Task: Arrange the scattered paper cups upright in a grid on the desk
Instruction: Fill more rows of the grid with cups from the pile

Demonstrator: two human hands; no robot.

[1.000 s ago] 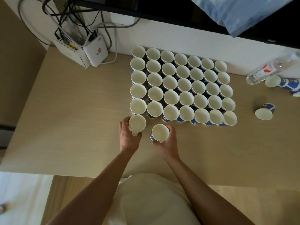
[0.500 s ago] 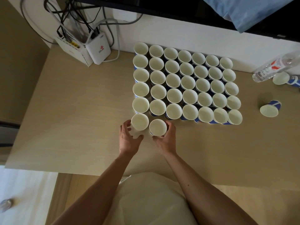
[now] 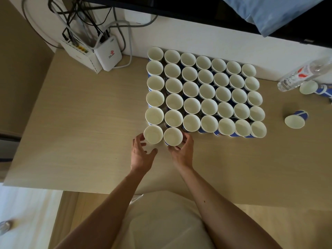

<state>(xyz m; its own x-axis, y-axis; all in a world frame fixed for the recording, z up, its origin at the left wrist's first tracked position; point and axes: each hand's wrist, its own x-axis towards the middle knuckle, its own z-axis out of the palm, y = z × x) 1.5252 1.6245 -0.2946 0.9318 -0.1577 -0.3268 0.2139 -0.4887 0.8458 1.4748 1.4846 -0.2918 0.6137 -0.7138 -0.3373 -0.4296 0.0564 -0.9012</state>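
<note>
Held cup now against grid, right fingers round it; left fingers released alongside

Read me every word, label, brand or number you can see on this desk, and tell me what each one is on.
Nothing here can be read as text.
On the white box: a red knot-shaped logo with a line of print under it, too small to read.
On the clear bottle: red marks on the label, blurred.
On the paper cups: blue and white print on the sides, illegible.
</note>
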